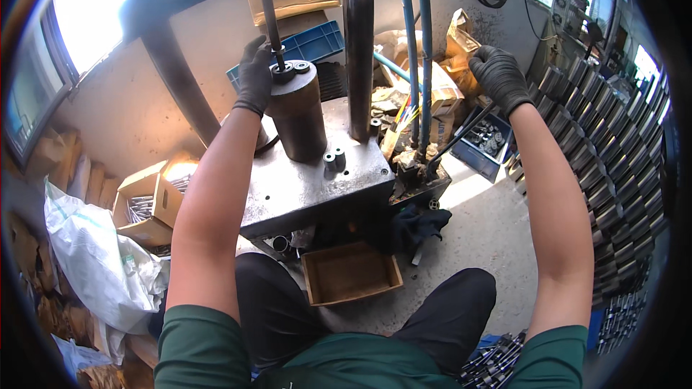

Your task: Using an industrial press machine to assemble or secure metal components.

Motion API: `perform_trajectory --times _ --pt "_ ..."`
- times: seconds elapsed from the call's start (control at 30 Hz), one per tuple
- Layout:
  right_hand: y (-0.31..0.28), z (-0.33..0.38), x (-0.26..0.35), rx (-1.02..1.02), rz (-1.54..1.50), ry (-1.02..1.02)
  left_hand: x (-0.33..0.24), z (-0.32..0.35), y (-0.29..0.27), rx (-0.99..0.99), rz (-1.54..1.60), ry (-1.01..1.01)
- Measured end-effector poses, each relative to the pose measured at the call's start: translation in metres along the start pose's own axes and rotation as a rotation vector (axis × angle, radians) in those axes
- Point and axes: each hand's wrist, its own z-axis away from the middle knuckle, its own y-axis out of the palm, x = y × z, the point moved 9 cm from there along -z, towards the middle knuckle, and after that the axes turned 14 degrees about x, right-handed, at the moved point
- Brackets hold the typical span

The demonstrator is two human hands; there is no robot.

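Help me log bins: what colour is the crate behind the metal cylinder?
The crate is blue; see the head view.

My gloved left hand [254, 78] and right hand [499, 75]: both dark grey. My sleeves [202, 346] dark green, trousers [274, 299] black. Cylinder [298, 121] dark grey, rod [270, 18] near-black, bench top [295, 191] silvery grey. Crate [322, 42] and pipes [426, 43] blue, sack [101, 256] white, tray [352, 277] brown

Daylight burns out the window [88, 11] at upper left; more glows at upper right. The table [303, 186] shines pale at centre, the space beneath it sunk in shadow. A bright patch crosses the floor [467, 191]. Fisheye curvature bends the edges into black corners.
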Motion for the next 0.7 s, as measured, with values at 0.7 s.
perform_trajectory --times 0.7 --pt "-0.006 0.032 -0.009 0.068 0.103 0.109 0.089 0.211 0.115 0.66 -1.207 -0.116"
